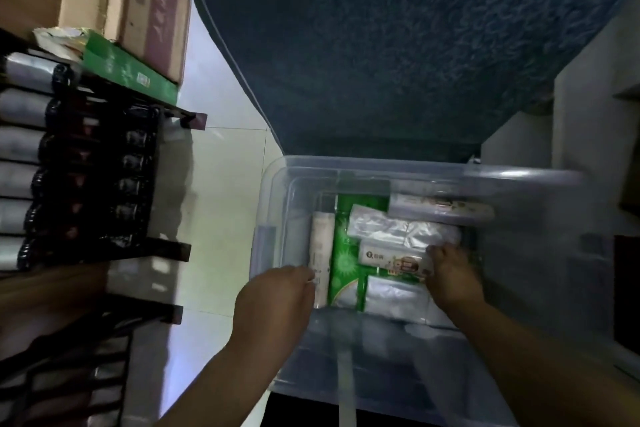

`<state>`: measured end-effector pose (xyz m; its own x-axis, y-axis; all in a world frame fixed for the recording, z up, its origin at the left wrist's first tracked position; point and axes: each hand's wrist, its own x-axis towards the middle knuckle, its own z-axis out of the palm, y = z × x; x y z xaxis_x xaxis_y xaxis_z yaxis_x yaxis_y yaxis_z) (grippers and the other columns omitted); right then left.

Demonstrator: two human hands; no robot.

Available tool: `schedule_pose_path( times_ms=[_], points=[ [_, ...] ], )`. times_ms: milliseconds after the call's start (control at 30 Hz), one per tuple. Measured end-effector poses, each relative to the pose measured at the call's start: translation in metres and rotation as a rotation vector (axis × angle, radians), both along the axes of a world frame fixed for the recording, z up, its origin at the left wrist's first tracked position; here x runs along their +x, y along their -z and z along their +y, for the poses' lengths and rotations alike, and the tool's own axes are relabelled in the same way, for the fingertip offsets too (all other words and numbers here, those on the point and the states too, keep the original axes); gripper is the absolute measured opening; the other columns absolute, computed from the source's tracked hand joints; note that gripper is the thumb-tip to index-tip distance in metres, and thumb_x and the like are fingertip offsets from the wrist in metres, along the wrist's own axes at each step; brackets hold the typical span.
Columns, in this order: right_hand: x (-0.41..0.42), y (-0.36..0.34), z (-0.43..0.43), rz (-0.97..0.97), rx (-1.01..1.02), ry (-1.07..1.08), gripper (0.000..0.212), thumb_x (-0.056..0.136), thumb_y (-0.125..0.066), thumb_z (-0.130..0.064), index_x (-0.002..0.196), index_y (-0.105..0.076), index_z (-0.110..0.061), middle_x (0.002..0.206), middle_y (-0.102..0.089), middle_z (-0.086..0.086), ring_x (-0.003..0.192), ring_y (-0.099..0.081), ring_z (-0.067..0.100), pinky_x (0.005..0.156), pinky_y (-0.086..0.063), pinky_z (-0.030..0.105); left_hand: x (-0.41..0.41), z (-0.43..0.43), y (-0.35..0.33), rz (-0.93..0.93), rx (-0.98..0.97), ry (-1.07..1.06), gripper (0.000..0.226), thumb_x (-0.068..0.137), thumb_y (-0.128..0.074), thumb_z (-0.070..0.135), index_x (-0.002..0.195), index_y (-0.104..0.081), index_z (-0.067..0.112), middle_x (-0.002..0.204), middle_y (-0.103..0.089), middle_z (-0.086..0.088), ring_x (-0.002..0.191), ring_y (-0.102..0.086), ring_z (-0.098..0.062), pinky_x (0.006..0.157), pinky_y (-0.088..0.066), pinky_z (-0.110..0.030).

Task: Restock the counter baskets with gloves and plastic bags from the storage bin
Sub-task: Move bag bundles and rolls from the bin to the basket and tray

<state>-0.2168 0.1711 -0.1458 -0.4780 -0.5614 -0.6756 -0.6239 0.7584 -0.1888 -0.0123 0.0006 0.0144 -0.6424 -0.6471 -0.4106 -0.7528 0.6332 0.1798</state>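
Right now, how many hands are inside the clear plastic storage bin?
2. The left hand touches the white roll at the clear plastic storage bin's left; the right hand rests on the printed packet, right of centre.

To your left you have a dark rack [104,184] packed with rows of dark bottles [135,163]; above it sit cardboard boxes [138,0] and a flat green carton [128,69]. You see pale floor tiles [221,191] beside it, and dark blue textured fabric [398,38] fills your upper view
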Motion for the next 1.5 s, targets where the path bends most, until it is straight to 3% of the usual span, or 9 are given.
schedule_pose_path(
  times_ms=[133,233,367,567,700,800,933,1167,1500],
  points=[
    [-0.005,0.015,0.003,-0.042,-0.046,-0.007,0.036,0.065,-0.070,0.000,0.100,-0.062,0.000,0.109,-0.059,0.028,0.101,-0.054,0.045,0.085,-0.049,0.048,-0.010,0.004,0.013,0.008,0.009,0.018,0.012,0.070,-0.058,0.021,0.065,-0.067,0.025,0.056,-0.066,0.008,0.048,-0.058,-0.010,0.042,-0.037,-0.017],
    [-0.012,-0.001,-0.002,-0.143,-0.048,-0.049,0.046,0.068,-0.073,-0.025,0.110,-0.059,-0.011,0.116,-0.055,0.017,0.106,-0.051,0.034,0.089,-0.044,0.035,-0.015,0.006,0.018,0.022,0.048,0.026,0.009,0.068,-0.064,0.017,0.068,-0.070,0.024,0.059,-0.069,0.006,0.051,-0.063,-0.013,0.044,-0.049,-0.020],
    [-0.007,-0.049,-0.012,-0.260,-0.112,0.005,0.044,0.060,-0.069,-0.047,0.097,-0.064,-0.023,0.099,-0.067,0.002,0.083,-0.059,0.016,0.063,-0.039,0.023,-0.030,0.009,0.016,-0.011,0.076,0.104,0.029,0.047,-0.085,0.010,0.071,-0.073,0.022,0.063,-0.072,0.004,0.052,-0.066,-0.015,0.043,-0.053,-0.023],
    [0.008,-0.111,-0.019,-0.403,-0.280,-0.061,0.040,0.061,-0.063,-0.049,0.094,-0.063,-0.027,0.092,-0.062,-0.005,0.080,-0.055,0.011,0.058,-0.038,0.020,-0.055,0.009,0.029,-0.028,0.078,0.520,0.071,0.032,-0.086,0.039,0.099,-0.070,0.022,0.101,-0.072,0.001,0.099,-0.066,-0.019,0.087,-0.053,-0.035],
    [-0.002,-0.112,-0.024,-0.468,-0.371,-0.095,0.047,0.069,-0.048,-0.058,0.096,-0.065,-0.024,0.090,-0.064,-0.003,0.079,-0.055,0.009,0.063,-0.042,0.021,-0.068,0.000,0.022,-0.136,0.147,0.509,0.054,0.026,-0.085,0.036,0.073,-0.061,0.024,0.065,-0.065,0.003,0.052,-0.061,-0.016,0.048,-0.037,-0.021],
    [-0.028,-0.086,-0.024,-0.349,-0.465,0.211,0.041,0.085,-0.044,-0.046,0.092,-0.068,-0.014,0.092,-0.066,0.006,0.087,-0.060,0.024,0.076,-0.046,0.035,-0.067,-0.010,0.019,-0.119,0.080,0.469,0.056,0.023,-0.085,0.039,0.072,-0.062,0.024,0.059,-0.063,0.003,0.043,-0.057,-0.014,0.038,-0.036,-0.019],
    [-0.066,-0.029,-0.028,0.012,-0.332,0.239,0.039,0.093,-0.039,-0.030,0.104,-0.063,-0.001,0.109,-0.060,0.027,0.102,-0.053,0.039,0.090,-0.042,0.041,-0.058,-0.011,0.024,-0.158,0.047,0.411,0.063,0.026,-0.086,0.051,0.076,-0.064,0.021,0.061,-0.065,0.001,0.045,-0.059,-0.016,0.037,-0.041,-0.022],
    [-0.054,0.012,-0.026,0.243,-0.054,0.066,0.037,0.084,-0.053,-0.014,0.120,-0.051,-0.003,0.120,-0.054,0.025,0.109,-0.046,0.041,0.095,-0.037,0.046,-0.041,0.003,0.040,-0.197,0.101,0.339,0.065,0.028,-0.083,0.062,0.073,-0.063,0.019,0.060,-0.063,0.003,0.044,-0.059,-0.014,0.036,-0.041,-0.021],
    [-0.055,-0.004,0.004,0.069,-0.011,0.177,0.056,0.071,-0.072,-0.031,0.119,-0.051,-0.011,0.121,-0.054,0.013,0.106,-0.050,0.032,0.086,-0.045,0.037,-0.038,0.008,0.036,-0.200,0.061,0.304,0.060,0.033,-0.082,0.058,0.076,-0.064,0.021,0.064,-0.066,0.004,0.047,-0.061,-0.013,0.038,-0.045,-0.024]
  ],
)
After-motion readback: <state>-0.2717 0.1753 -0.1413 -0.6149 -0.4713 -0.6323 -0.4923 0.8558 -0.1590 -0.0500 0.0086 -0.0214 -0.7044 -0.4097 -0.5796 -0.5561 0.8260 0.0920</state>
